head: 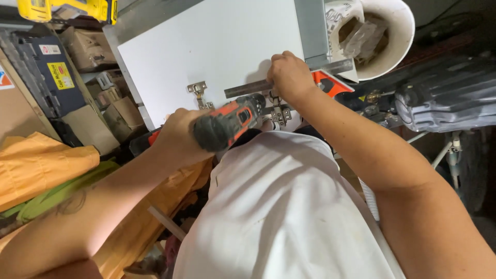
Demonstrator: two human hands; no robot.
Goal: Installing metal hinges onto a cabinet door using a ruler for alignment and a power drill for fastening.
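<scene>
Left hand point(178, 135): clenched round the handle of a cordless drill point(227, 124), orange and dark grey. Drill body lies nearly level, nose aimed at the near edge of the white panel point(206, 51).

Right hand point(290, 77): closed, knuckles up, pressing a metal square point(289, 77) down onto the panel. Judged reason: it pins the square so the reference edge cannot slip while the drill works beside it.

Square: grey steel blade runs left from under the hand; an orange-red stock point(330, 82) shows to the right of the wrist. A second wider grey arm rises toward the top of the frame.

Panel: white board, flat, tilted in view, near edge toward the person. Whether it rests on a bench cannot be told; the support is hidden.

Hinge A point(199, 93): silver cabinet hinge, seated at the near edge, left of the drill nose, apart from both hands.

Hinge B point(279, 113): second silver hinge just below the right hand, close to the drill nose; the bit's tip is hidden, so contact cannot be told.

Bucket point(382, 36): white, past the panel's far right corner, holding crumpled paper bags.

Left surrounds: yellow power tool point(67, 9) on a shelf at top, cardboard boxes point(88, 49), orange cloth point(41, 165) lower down.

Torso: white shirt point(279, 206) fills the lower middle, blocking what lies beneath the panel edge.
</scene>
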